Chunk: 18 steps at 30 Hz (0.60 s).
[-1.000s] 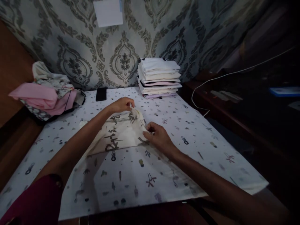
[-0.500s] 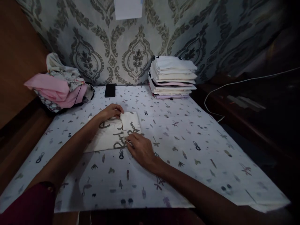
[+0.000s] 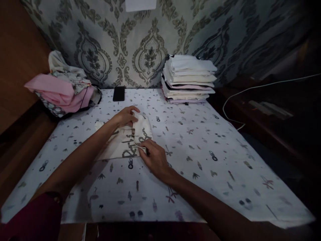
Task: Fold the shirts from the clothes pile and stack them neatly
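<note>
A cream cloth garment (image 3: 117, 147) with dark lettering lies partly folded on the patterned sheet. Its right end is turned over into a flap. My left hand (image 3: 126, 116) grips the far edge of that flap, thumb and fingers closed on the cloth and lifting it slightly. At the near corner of the same flap, my right hand (image 3: 154, 157) pinches the fabric edge between thumb and fingers. The left part of the garment is partly covered by my left forearm.
A tall stack of folded clothes (image 3: 189, 80) stands at the back right against the patterned wall. Loose pink and printed clothes (image 3: 62, 92) are heaped at the back left. Between them lies a black phone (image 3: 118, 94). A white cable (image 3: 225, 103) trails at the right, beyond the sheet (image 3: 200, 197).
My left hand has moved a little right along the far edge, raising the flap. My right hand still pinches the near corner. The view has shifted slightly.
</note>
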Each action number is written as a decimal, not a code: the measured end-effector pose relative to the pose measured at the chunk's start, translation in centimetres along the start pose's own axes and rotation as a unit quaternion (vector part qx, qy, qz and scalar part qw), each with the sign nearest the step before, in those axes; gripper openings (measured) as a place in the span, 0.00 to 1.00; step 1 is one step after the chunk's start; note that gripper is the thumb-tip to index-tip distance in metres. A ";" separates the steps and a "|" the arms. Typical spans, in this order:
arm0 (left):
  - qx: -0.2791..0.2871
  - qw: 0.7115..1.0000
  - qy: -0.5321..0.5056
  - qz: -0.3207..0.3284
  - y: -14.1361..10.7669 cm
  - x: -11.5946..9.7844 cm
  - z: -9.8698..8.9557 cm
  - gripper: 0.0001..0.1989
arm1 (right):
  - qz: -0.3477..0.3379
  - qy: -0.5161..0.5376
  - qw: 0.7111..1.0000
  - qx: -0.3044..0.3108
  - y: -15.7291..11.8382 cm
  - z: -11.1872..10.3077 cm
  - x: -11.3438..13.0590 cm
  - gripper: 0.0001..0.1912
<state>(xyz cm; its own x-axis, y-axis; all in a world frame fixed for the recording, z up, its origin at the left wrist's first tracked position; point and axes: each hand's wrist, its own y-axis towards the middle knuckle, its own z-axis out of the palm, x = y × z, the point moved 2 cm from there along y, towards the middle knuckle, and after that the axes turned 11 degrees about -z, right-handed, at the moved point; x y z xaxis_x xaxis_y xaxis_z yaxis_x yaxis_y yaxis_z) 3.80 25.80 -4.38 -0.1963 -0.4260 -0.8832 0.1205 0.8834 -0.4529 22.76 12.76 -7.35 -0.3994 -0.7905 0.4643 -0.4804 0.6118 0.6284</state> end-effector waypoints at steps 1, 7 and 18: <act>-0.007 1.000 -0.014 -0.006 0.0 0.1 0.1 0.21 | -0.008 -0.006 1.000 0.001 0.0 0.0 0.1 0.07; -0.066 0.997 0.003 -0.038 -0.3 1.2 0.3 0.18 | -0.078 -0.098 0.991 0.053 -0.1 0.6 0.5 0.10; -0.155 0.888 0.386 0.195 -4.4 0.9 -0.3 0.09 | -0.114 -0.051 0.990 0.058 0.1 0.1 1.0 0.11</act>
<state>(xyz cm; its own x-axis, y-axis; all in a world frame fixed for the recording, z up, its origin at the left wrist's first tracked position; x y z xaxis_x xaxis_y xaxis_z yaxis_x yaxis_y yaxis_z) 2.84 21.60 -3.19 -0.8221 0.0790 -0.5639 0.0750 0.9967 0.0303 22.23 12.01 -6.88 -0.3448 -0.9050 0.2490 -0.6508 0.4217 0.6314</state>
